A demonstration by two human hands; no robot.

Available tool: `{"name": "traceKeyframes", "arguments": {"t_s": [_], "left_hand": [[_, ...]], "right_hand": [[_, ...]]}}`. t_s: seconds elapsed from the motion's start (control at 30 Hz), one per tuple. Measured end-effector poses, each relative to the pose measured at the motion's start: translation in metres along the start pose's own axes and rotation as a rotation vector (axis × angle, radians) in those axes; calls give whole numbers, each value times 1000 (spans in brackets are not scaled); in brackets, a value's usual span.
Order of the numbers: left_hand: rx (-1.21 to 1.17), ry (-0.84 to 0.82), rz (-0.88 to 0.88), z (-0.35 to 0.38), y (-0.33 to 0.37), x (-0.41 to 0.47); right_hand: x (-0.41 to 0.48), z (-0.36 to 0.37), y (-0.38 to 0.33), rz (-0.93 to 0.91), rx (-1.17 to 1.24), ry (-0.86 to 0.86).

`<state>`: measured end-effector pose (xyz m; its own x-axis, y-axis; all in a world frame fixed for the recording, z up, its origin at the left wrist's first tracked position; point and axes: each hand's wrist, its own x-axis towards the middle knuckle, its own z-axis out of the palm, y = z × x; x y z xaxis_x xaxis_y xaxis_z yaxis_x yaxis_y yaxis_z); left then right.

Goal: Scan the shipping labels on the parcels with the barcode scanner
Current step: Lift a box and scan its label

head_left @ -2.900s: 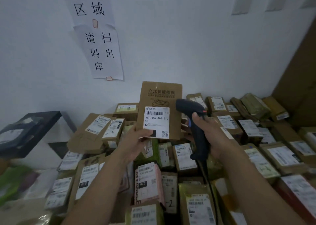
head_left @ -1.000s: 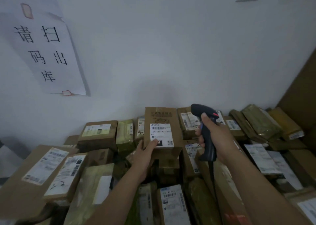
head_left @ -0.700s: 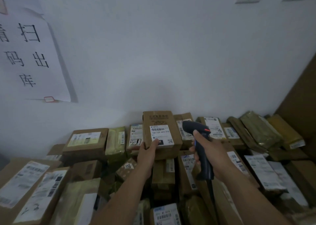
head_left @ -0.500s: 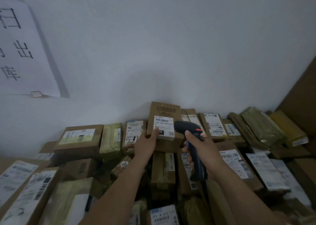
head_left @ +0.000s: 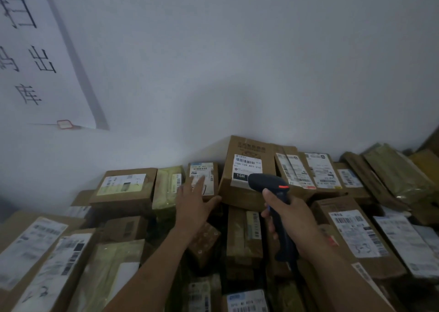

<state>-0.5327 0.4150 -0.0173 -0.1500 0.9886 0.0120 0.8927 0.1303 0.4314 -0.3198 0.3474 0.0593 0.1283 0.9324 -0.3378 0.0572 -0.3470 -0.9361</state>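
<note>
Two hands: L hand (head_left: 193, 205) fingers apart over cardboard box (head_left: 210, 169); R hand (head_left: 293, 219) clamps matte scanner (head_left: 263, 182).

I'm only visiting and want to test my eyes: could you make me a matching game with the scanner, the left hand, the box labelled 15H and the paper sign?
1 scanner
2 left hand
3 15H box
4 paper sign

a fixed to the wall
b gripped by the right hand
c open, reaching toward a small parcel
d tallest, in the back row

Pairs: 1-b, 2-c, 3-d, 4-a
</note>
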Motion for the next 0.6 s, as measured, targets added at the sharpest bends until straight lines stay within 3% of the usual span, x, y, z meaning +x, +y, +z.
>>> {"name": "traceKeyframes", "arguments": {"t_s": [0.1, 0.27, 0.6], "left_hand": [[37, -62, -133, 6, -7, 8], [185, 9, -86, 35, -13, 10], [-183, 203, -166, 20, -17, 2]], "right_hand": [[-1, 2, 1, -12, -26, 7], [3, 0, 7, -23, -38, 63], [2, -1, 12, -16, -51, 78]]}}
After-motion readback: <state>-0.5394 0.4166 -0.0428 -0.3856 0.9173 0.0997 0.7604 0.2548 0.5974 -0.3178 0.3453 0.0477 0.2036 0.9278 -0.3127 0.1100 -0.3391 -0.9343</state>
